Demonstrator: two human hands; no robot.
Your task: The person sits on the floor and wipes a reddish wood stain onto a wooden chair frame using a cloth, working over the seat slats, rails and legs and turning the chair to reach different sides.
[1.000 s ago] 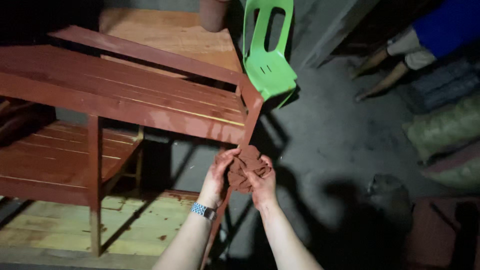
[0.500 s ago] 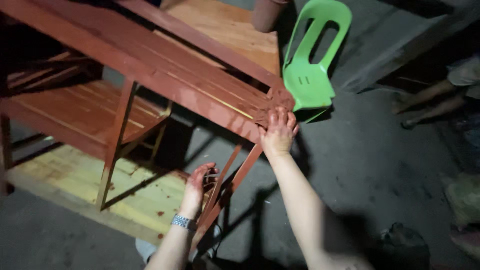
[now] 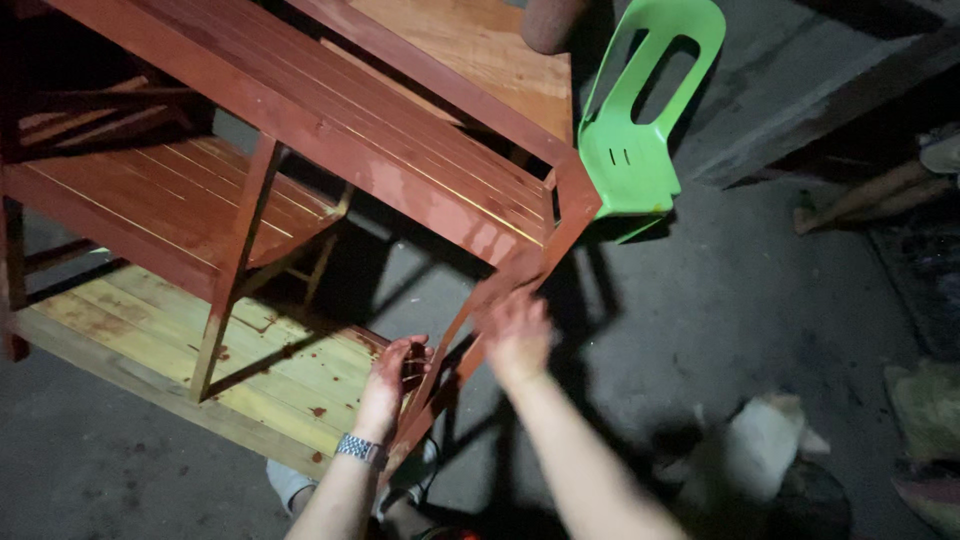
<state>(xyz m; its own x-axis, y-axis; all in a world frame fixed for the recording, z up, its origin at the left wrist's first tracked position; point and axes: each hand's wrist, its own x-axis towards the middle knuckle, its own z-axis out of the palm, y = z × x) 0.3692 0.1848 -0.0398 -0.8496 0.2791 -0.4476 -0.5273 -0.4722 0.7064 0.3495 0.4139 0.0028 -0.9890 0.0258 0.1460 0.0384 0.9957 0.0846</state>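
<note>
A red-brown painted wooden shelf rack [image 3: 330, 130] stands in front of me, its slatted top running from upper left to centre. My right hand [image 3: 515, 330] is blurred and lies against the rack's slanted front leg [image 3: 470, 320] just below the top corner; its palm looks paint-stained. My left hand [image 3: 395, 375], stained red and with a metal watch at the wrist, is curled beside the same leg lower down, holding something dark that I cannot make out.
A green plastic chair [image 3: 640, 130] stands behind the rack's corner. Bare yellow planks [image 3: 200, 350] with red drips lie under the rack. A white crumpled bag [image 3: 760, 450] lies on the grey concrete floor at the right. Another person's legs [image 3: 880, 195] show at far right.
One second ago both hands were together around a dark lump. The right hand then rose to the rack's top corner and has slid down the leg; the left stays low.
</note>
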